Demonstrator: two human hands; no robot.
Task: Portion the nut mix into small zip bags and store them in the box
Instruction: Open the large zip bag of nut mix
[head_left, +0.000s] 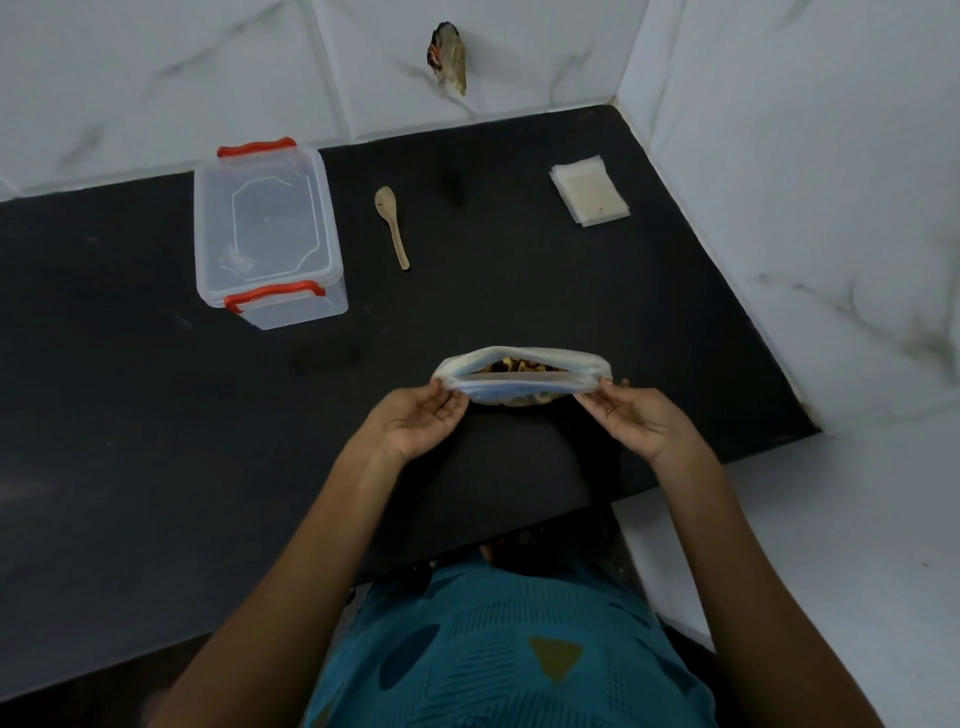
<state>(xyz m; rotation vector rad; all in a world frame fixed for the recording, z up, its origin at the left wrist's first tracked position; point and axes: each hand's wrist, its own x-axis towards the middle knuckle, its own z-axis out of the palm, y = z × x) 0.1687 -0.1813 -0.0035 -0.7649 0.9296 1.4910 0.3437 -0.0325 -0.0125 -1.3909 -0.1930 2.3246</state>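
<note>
**Nut-mix pouch held open at the near middle of the bench**

Pinching the left end of the mouth of a translucent, blue-striped plastic zip pouch (522, 388) with the left grip (415, 423), thumb and fingertips pressed onto the rim. Pinching the opposite end the same way with the right grip (641, 423). Held so with the mouth spread into a narrow lens shape, low over the black bench (519, 260); resting on it or just above, cannot tell. Inside the pouch: brown and dark nut mix (511, 365), seen through the gap and again below the near lip.

Far left on the bench, well apart from the pouch: a clear rectangular plastic box (265, 228) with red clip handles at both ends, lid on, contents not clear through the lid. Just right of the box: a pale wooden spoon (392, 226), lying flat, bowl toward the wall. Far right, near the white marble-tiled wall (779, 156): a small stack of flat clear zip bags (589, 189).
</note>
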